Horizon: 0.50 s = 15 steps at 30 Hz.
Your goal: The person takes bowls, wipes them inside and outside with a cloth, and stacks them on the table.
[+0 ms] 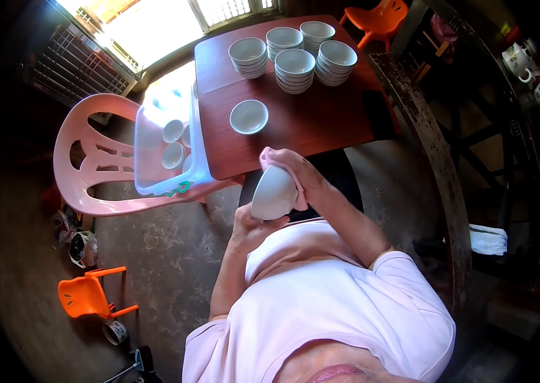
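A white bowl (273, 194), tilted on its side, is held between my two hands in front of my chest. My left hand (254, 226) is closed around the lower part of the bowl near its base. With my right hand (305, 173) I press a pink cloth (300, 200) against the bowl's rim and side; part of the fingers is hidden by the cloth. Just beyond my hands, a single white bowl (249, 117) stands upright on the reddish-brown table (219, 143). Several stacks of white bowls (295, 70) stand at the table's far side.
Left of the table, a translucent plastic tub (145, 172) with a few white bowls rests on a pink chair (72, 159). An orange stool (85, 297) is on the floor at lower left, another orange seat (375, 19) at the far right. Dark wooden furniture (429, 140) lines the right.
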Available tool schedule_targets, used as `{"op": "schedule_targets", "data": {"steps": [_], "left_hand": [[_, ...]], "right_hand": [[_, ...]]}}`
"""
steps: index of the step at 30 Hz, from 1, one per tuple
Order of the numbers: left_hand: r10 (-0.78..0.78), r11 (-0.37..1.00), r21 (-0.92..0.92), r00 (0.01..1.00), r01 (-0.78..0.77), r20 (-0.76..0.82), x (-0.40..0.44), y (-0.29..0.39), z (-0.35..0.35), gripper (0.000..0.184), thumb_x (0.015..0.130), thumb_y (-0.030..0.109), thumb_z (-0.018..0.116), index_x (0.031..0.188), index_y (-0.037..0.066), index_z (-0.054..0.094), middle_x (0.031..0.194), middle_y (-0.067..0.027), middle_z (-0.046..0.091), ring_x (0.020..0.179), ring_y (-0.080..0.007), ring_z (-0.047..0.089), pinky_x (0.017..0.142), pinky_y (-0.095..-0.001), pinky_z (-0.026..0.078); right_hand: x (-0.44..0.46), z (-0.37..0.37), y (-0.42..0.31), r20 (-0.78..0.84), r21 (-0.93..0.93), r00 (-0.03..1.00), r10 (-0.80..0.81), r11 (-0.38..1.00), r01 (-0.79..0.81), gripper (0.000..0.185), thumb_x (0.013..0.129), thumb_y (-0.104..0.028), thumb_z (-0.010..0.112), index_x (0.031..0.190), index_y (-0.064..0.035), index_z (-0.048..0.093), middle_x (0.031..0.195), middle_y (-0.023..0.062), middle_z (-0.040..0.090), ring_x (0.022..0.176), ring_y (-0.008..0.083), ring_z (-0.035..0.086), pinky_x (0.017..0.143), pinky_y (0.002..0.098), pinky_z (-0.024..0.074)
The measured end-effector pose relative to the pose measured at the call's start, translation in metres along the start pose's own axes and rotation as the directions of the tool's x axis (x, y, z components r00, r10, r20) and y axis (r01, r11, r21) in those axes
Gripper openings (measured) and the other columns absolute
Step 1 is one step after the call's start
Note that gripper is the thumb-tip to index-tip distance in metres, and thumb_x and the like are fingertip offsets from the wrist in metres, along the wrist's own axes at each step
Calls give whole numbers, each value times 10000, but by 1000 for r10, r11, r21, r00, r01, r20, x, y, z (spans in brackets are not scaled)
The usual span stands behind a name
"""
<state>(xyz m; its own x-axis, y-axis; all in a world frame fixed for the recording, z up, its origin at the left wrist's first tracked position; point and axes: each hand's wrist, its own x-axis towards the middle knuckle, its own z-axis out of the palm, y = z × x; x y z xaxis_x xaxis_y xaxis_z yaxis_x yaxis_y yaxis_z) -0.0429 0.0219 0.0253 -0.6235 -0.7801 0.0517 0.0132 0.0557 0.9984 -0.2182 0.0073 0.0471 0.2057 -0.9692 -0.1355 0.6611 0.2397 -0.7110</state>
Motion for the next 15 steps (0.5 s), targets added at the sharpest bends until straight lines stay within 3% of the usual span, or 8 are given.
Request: {"op": "schedule_targets", "data": {"steps": [1,2,5,6,7,9,12,15], "left_hand": [[31,997,76,999,-30,-9,-1,-1,1,199,726,17,786,880,-3,663,800,-17,640,744,-90,588,663,-252,500],[40,992,117,999,-43,30,2,1,1,214,724,26,795,888,-17,665,825,-9,648,759,-82,586,673,-251,500],[-88,979,-166,977,121,195,8,5,-8,226,722,34,800,896,-21,666,841,-11,651,768,-83,587,685,-250,497],[-136,941,-271,959,204,249,9,18,-12,236,724,48,800,902,-30,666,854,-25,651,783,-86,596,692,-250,495],[-190,914,-306,947,268,261,8,15,-17,253,715,41,797,908,-44,657,866,-41,652,801,-91,603,701,-245,492],[-99,882,-438,976,175,192,5,4,-14,246,710,5,772,917,-56,655,882,-63,664,812,-112,620,716,-249,501],[2,709,-704,998,37,55,7,7,-14,255,729,-36,709,971,-85,644,929,-122,679,840,-170,654,791,-309,524],[-43,663,-746,998,58,39,11,5,-15,285,734,-11,728,997,-79,641,945,-130,675,861,-171,650,810,-311,516]], "right_hand": [[4,-3,9,-6,343,1000,6,939,-4,240,865,-269,524,838,-60,640,754,16,615,587,95,570,538,218,497],[6,-9,14,-69,316,997,37,949,-14,249,875,-257,495,845,-55,639,721,24,600,578,112,563,516,230,487],[-4,-2,-16,30,-658,984,-175,738,151,269,876,-268,492,810,-56,644,719,36,623,578,138,567,521,243,482],[-16,33,-38,-199,-813,980,13,557,-172,287,896,-267,479,767,-64,635,685,89,600,634,187,608,598,306,494],[-9,32,-32,258,-940,950,-178,179,289,299,887,-267,483,742,-67,652,629,81,590,595,203,599,596,323,494],[-10,33,-31,198,-955,979,-44,217,203,322,899,-270,472,726,-54,637,684,90,605,640,169,597,615,326,483],[-2,11,6,-15,-220,972,-236,949,227,319,920,-293,458,781,-40,596,755,51,583,689,132,554,673,297,466],[-2,9,35,-420,146,898,-131,967,209,316,934,-297,438,817,-47,593,748,33,574,671,133,539,672,297,466]]}}
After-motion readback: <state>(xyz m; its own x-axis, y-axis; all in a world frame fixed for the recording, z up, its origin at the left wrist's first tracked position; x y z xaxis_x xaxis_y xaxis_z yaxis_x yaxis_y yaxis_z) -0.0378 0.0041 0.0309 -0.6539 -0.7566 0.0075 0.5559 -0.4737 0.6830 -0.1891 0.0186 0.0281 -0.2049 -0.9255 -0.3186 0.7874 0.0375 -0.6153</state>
